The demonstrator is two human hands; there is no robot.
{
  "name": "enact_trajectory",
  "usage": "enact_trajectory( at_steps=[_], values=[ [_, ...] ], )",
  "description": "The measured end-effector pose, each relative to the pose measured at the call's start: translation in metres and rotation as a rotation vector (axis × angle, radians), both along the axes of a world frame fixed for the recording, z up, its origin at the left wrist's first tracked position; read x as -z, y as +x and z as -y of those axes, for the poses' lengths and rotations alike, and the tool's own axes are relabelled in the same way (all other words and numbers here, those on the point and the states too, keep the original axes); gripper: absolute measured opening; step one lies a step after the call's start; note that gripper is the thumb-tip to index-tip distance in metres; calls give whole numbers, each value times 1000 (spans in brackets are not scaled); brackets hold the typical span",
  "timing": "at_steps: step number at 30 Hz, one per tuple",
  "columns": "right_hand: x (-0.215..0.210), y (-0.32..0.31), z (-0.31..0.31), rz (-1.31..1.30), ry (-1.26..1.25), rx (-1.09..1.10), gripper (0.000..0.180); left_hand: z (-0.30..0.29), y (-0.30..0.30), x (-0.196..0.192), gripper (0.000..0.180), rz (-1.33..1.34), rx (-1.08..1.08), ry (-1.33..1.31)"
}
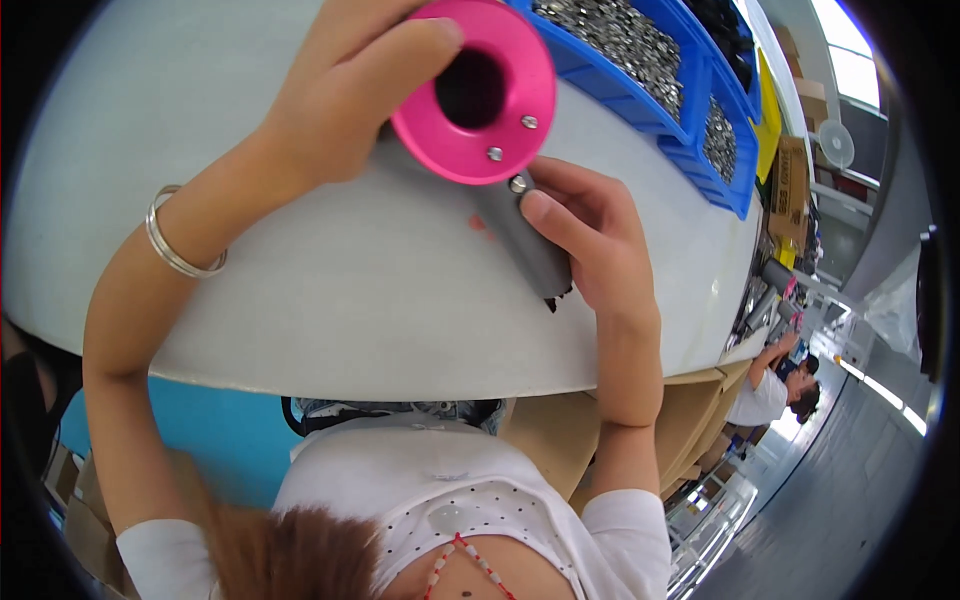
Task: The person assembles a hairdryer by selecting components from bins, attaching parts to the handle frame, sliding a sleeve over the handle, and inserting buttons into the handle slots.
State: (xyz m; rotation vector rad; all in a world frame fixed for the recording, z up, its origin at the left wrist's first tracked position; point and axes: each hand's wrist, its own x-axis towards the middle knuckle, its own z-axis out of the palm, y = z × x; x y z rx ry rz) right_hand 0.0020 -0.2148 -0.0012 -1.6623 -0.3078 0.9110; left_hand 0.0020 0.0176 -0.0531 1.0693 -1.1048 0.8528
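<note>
Gripping a pink ring-shaped part from its upper left side, the left hand has its fingers curled over the rim and its thumb lying along the pink face next to the dark round opening in the middle. The ring is held up above the white table, tilted so that its flat face looks toward the camera, and two small silver screws sit in that face near its lower right edge.

The right hand is closed around a grey handle that runs down and to the right from under the pink ring; its thumb lies along the top of the handle and its fingers wrap the far side. At the thumb tip, pressed against the lower edge of the ring, is a third screw. A silver bracelet circles the left wrist.

Beyond the ring, at the far edge of the table, stand blue bins filled with small silver metal parts. Cardboard boxes are stacked to the right of the bins. Farther off on the right, another person in a white top sits at the same row of tables.
</note>
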Motion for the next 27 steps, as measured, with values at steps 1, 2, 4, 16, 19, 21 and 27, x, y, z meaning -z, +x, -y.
enact_trajectory(
  at_steps=[1,2,4,16,19,21,27],
  values=[
    [-2,1,2,-39,12,-13,37,4,-24,-15,45,-520,-146,106],
    [-9,1,2,-61,22,-18,37,0,-36,-24,54,-1018,-288,226],
    [-6,-10,0,289,-84,-87,35,-7,-40,-18,58,-952,-335,238],
    [-17,-24,104,221,144,107,47,25,-53,-18,43,-830,-561,274],
    [-55,-14,181,3,320,395,43,27,-66,-21,19,-878,-607,401],
    [-63,9,236,250,228,612,39,24,-72,-18,13,-887,-680,445],
    [12,196,422,697,243,759,41,9,-80,-19,6,-957,-798,373]
  ],
)
